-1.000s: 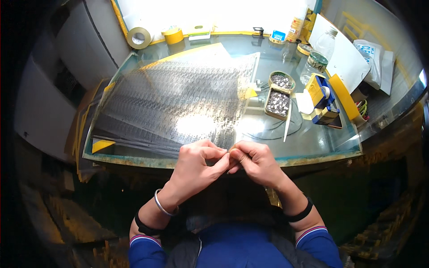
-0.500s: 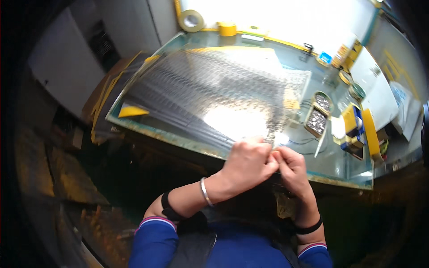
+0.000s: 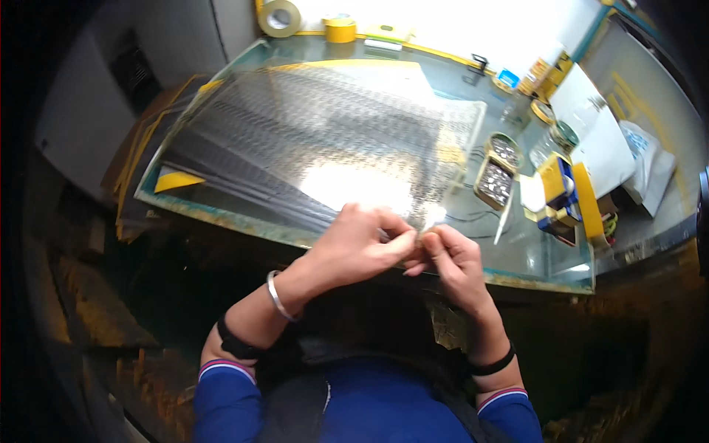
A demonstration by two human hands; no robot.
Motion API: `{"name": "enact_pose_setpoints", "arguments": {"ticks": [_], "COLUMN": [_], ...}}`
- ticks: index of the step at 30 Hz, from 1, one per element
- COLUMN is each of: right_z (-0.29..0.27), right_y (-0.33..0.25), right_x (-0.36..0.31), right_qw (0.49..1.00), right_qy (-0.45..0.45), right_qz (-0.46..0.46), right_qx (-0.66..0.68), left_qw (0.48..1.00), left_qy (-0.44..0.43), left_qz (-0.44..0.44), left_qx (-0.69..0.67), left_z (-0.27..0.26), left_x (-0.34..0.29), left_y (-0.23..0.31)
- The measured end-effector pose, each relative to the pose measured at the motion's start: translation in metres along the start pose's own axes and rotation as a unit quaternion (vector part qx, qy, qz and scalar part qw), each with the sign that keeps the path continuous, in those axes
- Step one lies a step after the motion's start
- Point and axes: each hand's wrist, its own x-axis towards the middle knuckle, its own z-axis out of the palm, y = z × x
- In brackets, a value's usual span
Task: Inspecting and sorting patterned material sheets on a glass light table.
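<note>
Stacked see-through sheets with a fine dark pattern (image 3: 340, 125) lie fanned across a glass-topped table (image 3: 517, 255). Their near corner comes to the table's front edge, where both my hands meet. My left hand (image 3: 362, 244), a silver bangle at its wrist, has thumb and forefinger pinched together by that corner. Right beside it, my right hand (image 3: 456, 260) pinches with thumb and bent forefinger, the fingertips of the two hands almost touching. The patterned sheet's corner seems to be between them, though the fingers largely cover it. Glare whitens the sheets just beyond my hands.
Right of the sheets stand open tins of small metallic pieces (image 3: 494, 184), a white stick (image 3: 503, 221), a blue-and-yellow box (image 3: 560, 192) and jars (image 3: 559, 138). Tape rolls (image 3: 281, 18) stand along the back. More yellow-edged sheets (image 3: 136, 162) lean at the left.
The whole view has shifted, so the table sits further left and higher in it. My left hand has loosened from a fist-like curl into a longer pinch; my right hand keeps its pinch beside it.
</note>
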Motion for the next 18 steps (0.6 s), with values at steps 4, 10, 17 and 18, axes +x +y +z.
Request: {"name": "enact_pose_setpoints", "arguments": {"ticks": [4,10,17,18], "right_z": [-0.003,-0.004,-0.003,-0.003], "right_y": [0.005,0.006,0.001,0.002], "right_x": [0.0,-0.002,-0.001,-0.001], "right_qw": [1.0,0.999,0.994,0.994], "right_qy": [-0.008,0.0,0.012,0.014], "right_qz": [-0.02,-0.022,-0.035,-0.035], "right_qx": [-0.011,-0.039,-0.103,-0.102], "left_qw": [0.999,0.998,0.994,0.994], "left_qy": [-0.031,-0.031,0.055,0.053], "left_qz": [-0.014,-0.013,0.042,0.043], "left_qx": [-0.038,0.057,0.088,0.089], "left_z": [0.0,0.0,0.018,0.02], "left_x": [-0.002,0.003,0.004,0.004], "left_y": [0.001,0.013,0.01,0.007]}}
